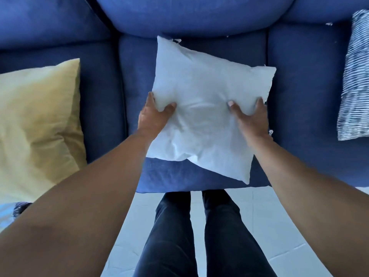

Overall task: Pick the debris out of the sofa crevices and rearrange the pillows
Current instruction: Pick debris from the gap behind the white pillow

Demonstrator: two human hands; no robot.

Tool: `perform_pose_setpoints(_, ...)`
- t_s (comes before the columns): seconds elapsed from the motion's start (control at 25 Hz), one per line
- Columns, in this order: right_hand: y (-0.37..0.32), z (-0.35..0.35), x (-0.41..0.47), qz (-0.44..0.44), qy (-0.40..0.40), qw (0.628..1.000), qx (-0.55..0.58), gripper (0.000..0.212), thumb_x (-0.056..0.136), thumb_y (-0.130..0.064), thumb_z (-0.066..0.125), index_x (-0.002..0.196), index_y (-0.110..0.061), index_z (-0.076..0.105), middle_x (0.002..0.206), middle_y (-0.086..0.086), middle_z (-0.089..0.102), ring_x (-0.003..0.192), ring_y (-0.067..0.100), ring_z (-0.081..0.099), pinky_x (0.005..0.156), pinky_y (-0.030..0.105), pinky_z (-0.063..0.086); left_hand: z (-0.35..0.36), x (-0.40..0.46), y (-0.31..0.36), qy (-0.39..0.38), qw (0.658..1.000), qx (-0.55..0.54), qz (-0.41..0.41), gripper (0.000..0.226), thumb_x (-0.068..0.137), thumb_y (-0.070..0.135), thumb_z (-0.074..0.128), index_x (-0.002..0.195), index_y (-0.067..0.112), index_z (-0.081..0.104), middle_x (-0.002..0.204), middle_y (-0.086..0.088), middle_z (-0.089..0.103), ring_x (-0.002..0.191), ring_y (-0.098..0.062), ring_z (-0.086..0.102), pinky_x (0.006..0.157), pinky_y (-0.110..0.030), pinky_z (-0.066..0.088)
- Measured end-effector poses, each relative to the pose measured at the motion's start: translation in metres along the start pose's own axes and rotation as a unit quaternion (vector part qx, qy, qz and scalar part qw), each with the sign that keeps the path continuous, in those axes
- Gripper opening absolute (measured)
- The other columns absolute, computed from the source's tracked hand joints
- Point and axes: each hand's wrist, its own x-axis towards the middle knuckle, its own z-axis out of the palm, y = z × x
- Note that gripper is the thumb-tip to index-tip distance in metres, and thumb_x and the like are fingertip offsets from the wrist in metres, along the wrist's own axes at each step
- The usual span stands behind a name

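A white pillow is held over the middle seat of the blue sofa. My left hand grips its left edge and my right hand grips its right edge, thumbs pressed into the top. A yellow pillow lies on the left seat. A blue-and-white striped pillow lies on the right seat. Small white scraps of debris sit in the crevice under the back cushion: one at the right, another by the white pillow's top corner.
Back cushions run along the top. My legs in dark trousers stand on a pale tiled floor in front of the sofa edge. A dark patterned object peeks out at the lower left.
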Motion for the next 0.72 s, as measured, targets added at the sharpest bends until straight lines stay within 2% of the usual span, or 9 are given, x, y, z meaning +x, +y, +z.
perform_pose_setpoints(0.04, -0.003, -0.004, 0.002, 0.032, -0.004, 0.996, 0.083, 0.083, 0.067, -0.068, 0.076, 0.136, -0.029, 0.050, 0.135, -0.009, 0.059, 0.123, 0.009, 0.058, 0.111, 0.037, 0.044, -0.004, -0.001, 0.003, -0.011, 1.000, -0.022, -0.009, 0.060, 0.076, 0.065, 0.064, 0.127, 0.036, 0.051, 0.117, 0.016, 0.063, 0.113, -0.017, 0.059, 0.092, -0.033, 0.047)
perform_pose_setpoints(0.12, -0.011, -0.015, 0.002, 0.037, -0.030, 0.988, 0.149, 0.069, 0.069, -0.056, 0.083, 0.127, -0.031, 0.058, 0.117, -0.016, 0.069, 0.104, 0.002, 0.068, 0.100, 0.034, 0.054, -0.010, -0.011, 0.010, -0.017, 0.999, -0.048, -0.011, 0.051, 0.076, 0.061, 0.066, 0.120, 0.036, 0.057, 0.106, 0.019, 0.065, 0.103, -0.012, 0.062, 0.090, -0.036, 0.052)
perform_pose_setpoints(0.24, -0.024, -0.029, -0.005, -0.019, -0.058, 0.990, 0.124, 0.059, 0.073, -0.053, 0.082, 0.125, -0.035, 0.060, 0.114, -0.017, 0.072, 0.102, 0.002, 0.069, 0.096, 0.035, 0.056, -0.021, -0.042, 0.016, -0.007, 0.998, -0.069, -0.001, 0.035, 0.073, 0.055, 0.067, 0.105, 0.044, 0.057, 0.092, 0.022, 0.066, 0.086, 0.002, 0.062, 0.073, -0.029, 0.052)
perform_pose_setpoints(0.36, -0.032, -0.041, -0.018, -0.043, -0.072, 0.994, 0.075, 0.066, 0.069, -0.067, 0.078, 0.127, -0.044, 0.056, 0.116, -0.025, 0.069, 0.104, -0.005, 0.067, 0.090, 0.028, 0.057, -0.026, -0.076, 0.004, 0.021, 0.996, -0.090, 0.001, 0.025, 0.072, 0.051, 0.065, 0.093, 0.052, 0.053, 0.087, 0.032, 0.064, 0.079, 0.010, 0.060, 0.061, -0.019, 0.044)
perform_pose_setpoints(0.4, -0.030, -0.042, -0.023, -0.047, -0.061, 0.995, 0.061, 0.073, 0.068, -0.070, 0.076, 0.131, -0.044, 0.052, 0.119, -0.030, 0.066, 0.107, -0.009, 0.063, 0.091, 0.021, 0.053, -0.025, -0.084, -0.004, 0.028, 0.996, -0.088, -0.010, 0.025, 0.072, 0.051, 0.065, 0.093, 0.051, 0.052, 0.087, 0.030, 0.064, 0.079, 0.007, 0.061, 0.060, -0.020, 0.043)
perform_pose_setpoints(0.48, -0.019, -0.039, -0.028, -0.053, -0.044, 0.997, 0.017, 0.070, 0.072, -0.067, 0.074, 0.132, -0.042, 0.048, 0.113, -0.039, 0.061, 0.107, -0.013, 0.058, 0.090, 0.010, 0.047, -0.019, -0.093, -0.021, 0.015, 0.996, -0.071, -0.045, 0.033, 0.075, 0.050, 0.066, 0.103, 0.047, 0.050, 0.085, 0.021, 0.063, 0.086, -0.003, 0.061, 0.064, -0.025, 0.044)
perform_pose_setpoints(0.52, -0.012, -0.035, -0.028, -0.050, -0.053, 0.997, -0.014, 0.068, 0.075, -0.063, 0.072, 0.135, -0.041, 0.048, 0.116, -0.037, 0.060, 0.111, -0.008, 0.058, 0.094, 0.014, 0.046, -0.013, -0.093, -0.028, -0.002, 0.997, -0.055, -0.058, 0.039, 0.078, 0.048, 0.067, 0.113, 0.046, 0.050, 0.090, 0.022, 0.061, 0.092, -0.010, 0.061, 0.069, -0.028, 0.044)
perform_pose_setpoints(0.6, 0.002, -0.027, -0.025, -0.025, -0.082, 0.994, -0.067, 0.073, 0.080, -0.060, 0.069, 0.143, -0.029, 0.045, 0.135, -0.014, 0.059, 0.128, 0.013, 0.054, 0.109, 0.033, 0.044, -0.004, -0.090, -0.038, -0.025, 0.997, -0.028, -0.066, 0.051, 0.084, 0.044, 0.066, 0.131, 0.041, 0.046, 0.101, 0.019, 0.059, 0.103, -0.019, 0.059, 0.080, -0.031, 0.044)
perform_pose_setpoints(0.72, 0.002, -0.024, -0.015, -0.001, -0.079, 0.993, -0.085, 0.074, 0.080, -0.061, 0.067, 0.142, -0.025, 0.046, 0.140, 0.001, 0.057, 0.131, 0.024, 0.052, 0.111, 0.042, 0.042, -0.001, -0.077, -0.032, 0.013, 0.998, -0.019, -0.060, 0.060, 0.084, 0.041, 0.064, 0.139, 0.040, 0.039, 0.122, 0.011, 0.057, 0.116, -0.022, 0.055, 0.092, -0.038, 0.047)
